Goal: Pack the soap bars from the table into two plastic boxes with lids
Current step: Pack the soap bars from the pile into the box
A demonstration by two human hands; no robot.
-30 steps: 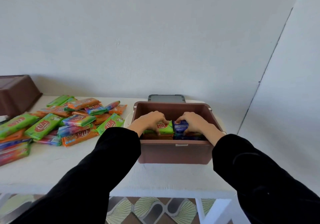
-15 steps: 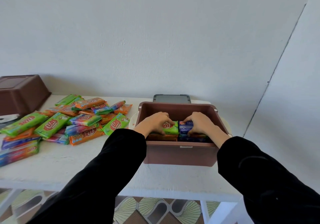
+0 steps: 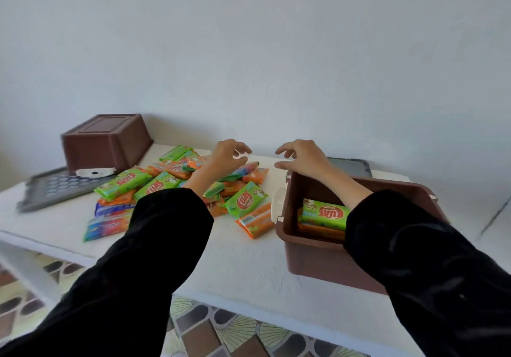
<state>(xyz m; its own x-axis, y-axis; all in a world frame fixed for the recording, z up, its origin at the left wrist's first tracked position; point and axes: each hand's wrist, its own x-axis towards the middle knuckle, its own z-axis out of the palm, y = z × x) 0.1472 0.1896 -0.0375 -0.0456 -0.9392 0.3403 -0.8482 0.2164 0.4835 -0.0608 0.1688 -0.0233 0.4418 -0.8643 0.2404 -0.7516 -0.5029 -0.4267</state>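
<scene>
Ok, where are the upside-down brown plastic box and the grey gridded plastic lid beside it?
Upside-down brown plastic box [image 3: 106, 149]: head view, its front wall.
Grey gridded plastic lid [image 3: 58, 188]: head view, its top face.

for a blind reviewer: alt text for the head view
A person's left hand and right hand hover empty, fingers loosely curled: the left above a pile of wrapped soap bars on a white table, the right over an open brown box holding a few bars. An upturned brown box sits back left.

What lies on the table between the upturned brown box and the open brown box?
A loose pile of wrapped soap bars lies there; the head view shows it.
</scene>
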